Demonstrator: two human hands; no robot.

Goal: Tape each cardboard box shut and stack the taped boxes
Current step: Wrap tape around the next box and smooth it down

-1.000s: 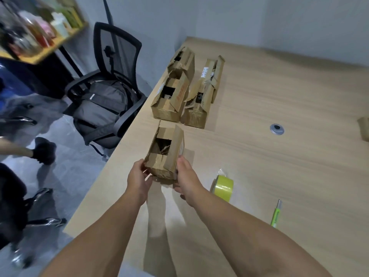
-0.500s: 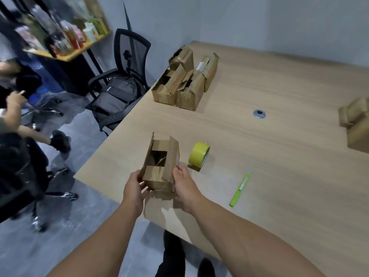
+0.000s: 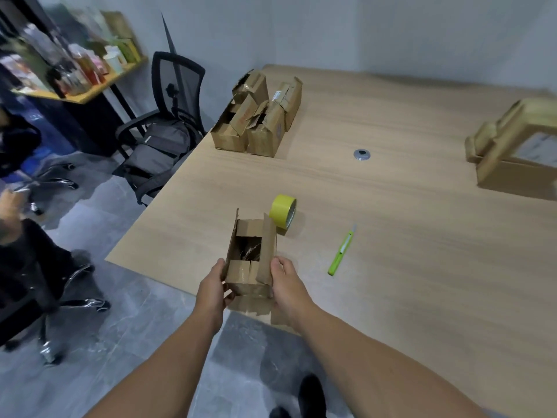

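Note:
A small open cardboard box [image 3: 251, 260] with its top flaps up is held near the table's front edge. My left hand [image 3: 212, 289] grips its left side and my right hand [image 3: 286, 285] grips its right side. A yellow tape roll [image 3: 282, 210] stands on edge just behind the box. A green utility knife [image 3: 341, 254] lies to the right. Several open boxes [image 3: 256, 122] cluster at the table's far left. Taped boxes [image 3: 518, 152] sit at the right edge of the view.
The wooden table [image 3: 407, 236] has a round metal grommet [image 3: 361, 154] near its middle. A black office chair with a backpack [image 3: 162, 140] stands left of the table. Another person [image 3: 18, 236] sits on a chair at the far left. A shelf with bottles [image 3: 75, 70] is behind.
Both hands have pulled the box toward the table's front edge, away from the cluster. The view has shifted back, showing the taped boxes at the right.

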